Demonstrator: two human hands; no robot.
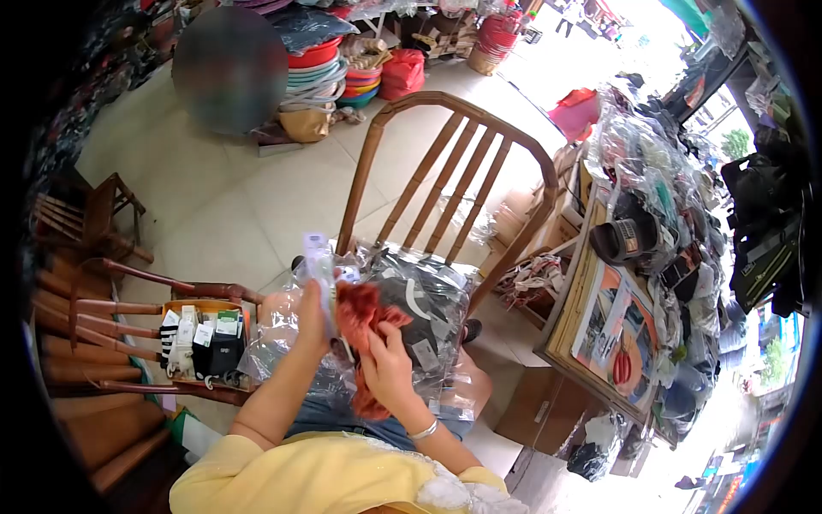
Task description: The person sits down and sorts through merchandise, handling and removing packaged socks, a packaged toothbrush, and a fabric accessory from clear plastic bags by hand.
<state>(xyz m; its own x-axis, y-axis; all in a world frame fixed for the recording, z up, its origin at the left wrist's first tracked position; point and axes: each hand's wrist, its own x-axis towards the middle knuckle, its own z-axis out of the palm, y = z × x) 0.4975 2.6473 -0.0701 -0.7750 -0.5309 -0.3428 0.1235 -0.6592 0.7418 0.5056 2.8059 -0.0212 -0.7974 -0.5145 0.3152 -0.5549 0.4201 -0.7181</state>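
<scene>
My right hand is closed on a crumpled rust-red cloth, and part of it hangs below my fingers. Beside it, my left hand grips a pale, whitish-lilac plastic packet that stands up above the fingers. The cloth's near side touches or nearly touches my left hand; blur hides the exact contact. Under both hands, clear plastic bags and a dark item in clear wrap lie over my lap and the chair seat.
A wooden chair faces me. To the left, a tray of packed socks sits on another chair. At right stands a table piled with wrapped goods, with scissors on it. Basins are stacked behind, near a person with a blurred head.
</scene>
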